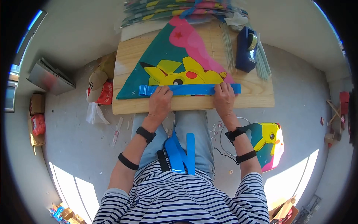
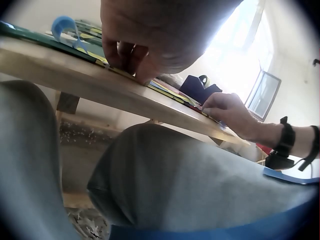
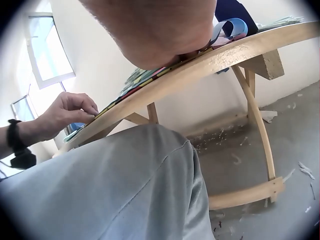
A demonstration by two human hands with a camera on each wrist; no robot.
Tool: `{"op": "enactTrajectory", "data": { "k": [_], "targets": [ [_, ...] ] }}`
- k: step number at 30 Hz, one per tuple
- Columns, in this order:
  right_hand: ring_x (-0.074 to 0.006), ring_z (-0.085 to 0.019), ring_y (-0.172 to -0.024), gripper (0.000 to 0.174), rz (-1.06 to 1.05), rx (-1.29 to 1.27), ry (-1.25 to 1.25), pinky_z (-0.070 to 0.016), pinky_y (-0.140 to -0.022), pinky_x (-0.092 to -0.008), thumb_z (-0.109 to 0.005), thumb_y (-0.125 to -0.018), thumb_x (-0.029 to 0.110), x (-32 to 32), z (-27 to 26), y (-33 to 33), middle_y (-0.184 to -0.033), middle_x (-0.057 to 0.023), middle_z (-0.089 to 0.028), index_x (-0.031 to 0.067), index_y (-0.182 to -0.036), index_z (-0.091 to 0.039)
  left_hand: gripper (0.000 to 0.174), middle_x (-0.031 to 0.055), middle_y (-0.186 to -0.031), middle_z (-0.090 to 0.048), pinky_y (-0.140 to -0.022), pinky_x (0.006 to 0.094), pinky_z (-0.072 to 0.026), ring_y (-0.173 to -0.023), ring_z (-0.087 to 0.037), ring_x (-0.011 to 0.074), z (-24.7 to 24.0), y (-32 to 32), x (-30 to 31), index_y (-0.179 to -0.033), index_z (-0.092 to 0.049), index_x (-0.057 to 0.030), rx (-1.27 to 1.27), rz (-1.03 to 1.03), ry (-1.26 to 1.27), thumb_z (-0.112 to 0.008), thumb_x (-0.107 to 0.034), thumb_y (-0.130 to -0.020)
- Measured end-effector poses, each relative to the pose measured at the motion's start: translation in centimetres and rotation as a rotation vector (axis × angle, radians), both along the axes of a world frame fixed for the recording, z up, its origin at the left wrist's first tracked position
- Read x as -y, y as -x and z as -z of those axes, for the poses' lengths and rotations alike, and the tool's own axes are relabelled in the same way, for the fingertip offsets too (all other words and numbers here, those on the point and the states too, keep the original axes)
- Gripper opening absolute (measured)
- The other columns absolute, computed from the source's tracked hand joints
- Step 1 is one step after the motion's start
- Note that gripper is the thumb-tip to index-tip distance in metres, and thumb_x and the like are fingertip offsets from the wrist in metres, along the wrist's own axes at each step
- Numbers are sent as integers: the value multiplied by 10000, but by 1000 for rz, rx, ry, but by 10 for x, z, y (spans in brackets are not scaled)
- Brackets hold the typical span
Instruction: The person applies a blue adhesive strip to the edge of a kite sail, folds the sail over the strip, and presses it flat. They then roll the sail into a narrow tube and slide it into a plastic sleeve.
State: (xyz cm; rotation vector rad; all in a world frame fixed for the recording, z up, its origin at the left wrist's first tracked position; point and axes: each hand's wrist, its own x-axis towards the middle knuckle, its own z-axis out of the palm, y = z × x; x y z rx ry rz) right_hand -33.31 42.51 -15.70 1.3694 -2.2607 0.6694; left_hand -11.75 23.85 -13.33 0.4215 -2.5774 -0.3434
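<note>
A blue strip (image 1: 192,89) lies across the lower part of a green and pink triangular sheet (image 1: 153,52) printed with a yellow cartoon figure. The left hand (image 1: 160,101) pinches the strip and sheet edge left of centre; beyond it the strip's end forms a loop. Toward the right end, the right hand (image 1: 224,99) pinches the strip in the same way. In the left wrist view the left hand (image 2: 155,40) has its fingertips down at the table edge. The right wrist view shows the right hand (image 3: 160,30) at the edge, its fingertips mostly hidden.
A dark blue tape dispenser (image 1: 244,52) and thin clear rods (image 1: 264,63) lie at the wooden table's (image 1: 257,91) right. Stacked printed sheets (image 1: 149,15) cover the back. More blue strips (image 1: 177,155) lie in the person's lap. Another printed sheet (image 1: 257,143) is low on the right.
</note>
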Motion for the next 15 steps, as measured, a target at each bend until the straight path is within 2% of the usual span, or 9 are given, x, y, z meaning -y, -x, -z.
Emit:
{"op": "enactTrajectory", "data": {
  "k": [2, 6, 8, 10, 11, 12, 13, 15],
  "targets": [
    [-325, -597, -917, 80, -25, 113, 6, -469, -779, -436, -670, -825, 51, 0, -3, 2, -908, -112, -606, 69, -900, -649, 32, 118, -974, -634, -805, 400, -551, -1002, -620, 314, -1, 1, 0, -840, -650, -30, 34, -26, -7, -627, -25, -818],
    [-334, -616, -906, 66, -9, 155, 94, -480, -770, -446, -693, -832, 77, -14, -29, 20, -911, -111, -622, 65, -887, -659, 23, 115, -936, -613, -784, 409, -546, -975, -613, 316, -3, 1, -2, -830, -645, -31, 6, -15, 14, -623, -29, -822],
    [-351, -635, -888, 64, 205, 153, 167, -495, -748, -468, -709, -858, 107, -30, -38, 51, -932, -120, -643, 59, -883, -674, 33, 107, -938, -633, -825, 423, -528, -951, -613, 321, -4, 1, -2, -900, -703, -28, 27, -39, -30, -694, -44, -872],
    [-358, -652, -888, 48, 460, 172, 168, -511, -744, -484, -703, -881, 114, -48, -40, 92, -960, -130, -659, 70, -901, -699, 21, 112, -930, -620, -799, 416, -535, -956, -609, 321, -5, 2, -2, -863, -671, -31, 1, -20, -4, -657, -42, -852],
    [-363, -659, -917, 61, 562, 177, 101, -524, -764, -483, -706, -882, 124, -57, -38, 115, -977, -129, -664, 73, -915, -710, 22, 118, -922, -606, -772, 408, -542, -962, -605, 320, -6, 2, -3, -825, -639, -33, -16, -8, 18, -620, -40, -831],
    [-368, -666, -945, 76, 665, 183, 35, -537, -784, -483, -708, -883, 134, -65, -35, 133, -993, -128, -669, 75, -929, -720, 22, 118, -922, -606, -772, 408, -542, -962, -605, 320, -7, 2, -3, -825, -639, -33, -25, -3, 26, -620, -40, -831],
    [-368, -666, -945, 76, 667, 177, 46, -537, -784, -483, -708, -883, 134, -70, -31, 146, -993, -128, -669, 75, -929, -720, 21, 116, -915, -603, -770, 408, -542, -961, -605, 320, -8, 2, -3, -823, -637, -35, -15, -5, 17, -620, -43, -833],
    [-372, -698, -961, 122, 875, 268, -83, -566, -815, -471, -710, -843, 155, -73, -25, 164, -1006, -143, -713, 77, -931, -741, 22, 115, -909, -599, -768, 409, -541, -960, -604, 320, -10, 2, -4, -821, -634, -36, -8, -8, 13, -620, -47, -834]
  ]
}}
